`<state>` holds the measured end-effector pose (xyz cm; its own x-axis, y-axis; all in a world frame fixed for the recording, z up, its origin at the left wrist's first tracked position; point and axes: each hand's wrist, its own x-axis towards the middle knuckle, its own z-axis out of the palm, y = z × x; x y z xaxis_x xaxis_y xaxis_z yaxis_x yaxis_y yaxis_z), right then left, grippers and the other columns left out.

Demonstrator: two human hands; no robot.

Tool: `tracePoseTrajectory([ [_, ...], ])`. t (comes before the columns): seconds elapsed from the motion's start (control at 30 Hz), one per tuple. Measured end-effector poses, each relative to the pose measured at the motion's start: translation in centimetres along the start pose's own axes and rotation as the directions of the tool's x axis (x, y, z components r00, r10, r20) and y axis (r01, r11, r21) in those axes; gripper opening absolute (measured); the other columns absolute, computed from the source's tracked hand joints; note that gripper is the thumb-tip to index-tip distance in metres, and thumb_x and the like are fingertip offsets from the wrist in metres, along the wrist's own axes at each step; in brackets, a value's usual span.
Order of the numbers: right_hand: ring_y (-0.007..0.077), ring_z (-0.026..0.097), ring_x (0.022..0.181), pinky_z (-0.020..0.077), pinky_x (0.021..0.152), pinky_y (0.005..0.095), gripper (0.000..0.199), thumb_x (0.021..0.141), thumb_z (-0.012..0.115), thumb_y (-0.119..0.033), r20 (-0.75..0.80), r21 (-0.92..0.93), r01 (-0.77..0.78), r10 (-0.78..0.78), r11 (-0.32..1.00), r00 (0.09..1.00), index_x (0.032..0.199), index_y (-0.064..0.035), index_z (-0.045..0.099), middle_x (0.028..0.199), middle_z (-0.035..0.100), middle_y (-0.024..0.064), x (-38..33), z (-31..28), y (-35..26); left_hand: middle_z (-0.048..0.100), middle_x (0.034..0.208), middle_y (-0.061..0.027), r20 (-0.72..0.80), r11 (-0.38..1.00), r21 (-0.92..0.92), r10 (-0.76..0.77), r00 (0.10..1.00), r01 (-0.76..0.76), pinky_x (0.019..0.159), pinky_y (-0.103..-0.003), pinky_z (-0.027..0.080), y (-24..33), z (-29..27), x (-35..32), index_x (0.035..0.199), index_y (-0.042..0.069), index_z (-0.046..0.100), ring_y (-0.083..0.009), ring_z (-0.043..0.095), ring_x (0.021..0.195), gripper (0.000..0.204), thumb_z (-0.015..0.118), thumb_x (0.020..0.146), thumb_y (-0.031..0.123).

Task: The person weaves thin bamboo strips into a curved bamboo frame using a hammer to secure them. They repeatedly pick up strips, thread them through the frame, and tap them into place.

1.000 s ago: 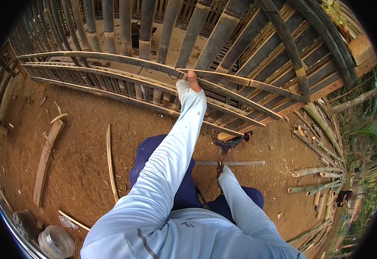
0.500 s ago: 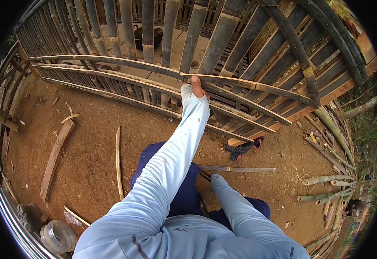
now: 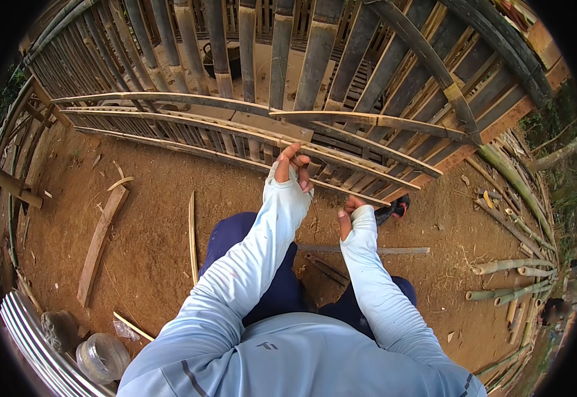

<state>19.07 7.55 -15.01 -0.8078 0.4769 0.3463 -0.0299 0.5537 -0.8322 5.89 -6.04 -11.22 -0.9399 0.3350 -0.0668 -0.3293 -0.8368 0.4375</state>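
My left hand [image 3: 291, 169] is raised beside the lower bamboo rails [image 3: 348, 161] of a slatted bamboo fence, its fingers loosely bent and apart, with nothing visible in them. To its right, my right hand [image 3: 354, 216] is closed near the low end of the bottom rail; what its curled fingers hold, if anything, is hidden. Above both hands a short split bamboo strip [image 3: 374, 120] lies across the fence. Its left end overlaps a long curved bamboo rail [image 3: 189, 99], and its right end meets an upright slat.
Dark upright bamboo slats [image 3: 282, 59] fill the far side. On the brown soil lie a wooden plank [image 3: 102, 248], a thin strip [image 3: 192, 238] and a flat bamboo piece [image 3: 394, 251]. Bamboo poles [image 3: 500, 266] are at right; a clear plastic tub [image 3: 103, 357] stands lower left.
My left hand has let go of the short strip's left end and come down toward me. My right hand has risen from near my knee to the lower rails. The strip stays across the fence.
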Motion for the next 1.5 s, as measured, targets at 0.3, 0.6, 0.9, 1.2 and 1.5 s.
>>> tracePoseTrajectory([
  [0.3, 0.0099, 0.053, 0.079, 0.045, 0.071, 0.0259, 0.025, 0.089, 0.063, -0.009, 0.012, 0.382, 0.012, -0.017, 0.924, 1.0, 0.11, 0.0021, 0.055, 0.093, 0.059, 0.0067, 1.1, 0.2, -9.7, 0.058, 0.076, -0.0017, 0.059, 0.942, 0.334, -0.043, 0.997, 0.02, 0.057, -0.025, 0.04, -0.3, 2.7, -6.8, 0.108, -0.001, 0.056, -0.0089, 0.049, 0.059, 0.024, 0.063, 0.091, 0.015],
  [0.6, 0.0095, 0.056, 0.068, 0.0478, 0.064, 0.026, 0.01, 0.092, 0.061, -0.011, 0.27, 0.341, -0.212, 0.121, 0.916, 0.955, 0.094, -0.0012, 0.06, 0.078, 0.061, 0.0049, 0.7, -1.9, -10.3, 0.061, 0.082, -0.005, 0.085, 0.887, 0.456, 0.037, 0.996, -0.072, 0.068, -0.026, 0.047, -0.8, 2.1, -11.6, 0.111, 0.0, 0.052, -0.0118, 0.057, 0.071, 0.027, 0.064, 0.089, 0.011],
  [0.9, 0.0086, 0.051, 0.057, 0.0436, 0.052, 0.0251, 0.02, 0.094, 0.062, -0.02, 0.531, 0.344, -0.288, 0.067, 0.894, 0.845, 0.094, -0.0016, 0.054, 0.07, 0.056, 0.0032, 3.1, -5.1, -12.3, 0.066, 0.085, -0.0104, 0.13, 0.776, 0.63, -0.103, 0.986, -0.002, 0.075, -0.029, 0.048, 3.6, 4.5, -11.3, 0.104, -0.005, 0.062, -0.0149, 0.061, 0.077, 0.026, 0.067, 0.089, 0.016],
  [1.2, 0.0132, 0.056, 0.065, 0.0456, 0.06, 0.0264, 0.013, 0.088, 0.068, -0.01, 0.343, 0.252, 0.084, -0.17, 0.964, 0.924, 0.096, -0.002, 0.062, 0.078, 0.058, 0.0052, 2.6, -3.4, -11.4, 0.065, 0.082, -0.0074, 0.04, 0.706, 0.683, 0.218, 0.975, -0.186, 0.071, -0.026, 0.047, 3.4, 6.0, -12.6, 0.095, 0.0, 0.06, -0.0124, 0.06, 0.074, 0.017, 0.07, 0.087, 0.011],
  [1.5, 0.0175, 0.056, 0.075, 0.0442, 0.069, 0.03, 0.012, 0.087, 0.066, -0.011, 0.584, 0.238, -0.033, -0.116, 0.971, 0.803, 0.093, -0.0009, 0.064, 0.082, 0.057, 0.0089, 3.5, -6.1, -14.0, 0.062, 0.087, -0.0077, 0.451, 0.097, 0.873, 0.205, 0.868, -0.477, 0.074, -0.03, 0.046, 5.9, 6.4, -12.2, 0.09, 0.004, 0.061, -0.0186, 0.059, 0.081, 0.008, 0.067, 0.085, 0.003],
])
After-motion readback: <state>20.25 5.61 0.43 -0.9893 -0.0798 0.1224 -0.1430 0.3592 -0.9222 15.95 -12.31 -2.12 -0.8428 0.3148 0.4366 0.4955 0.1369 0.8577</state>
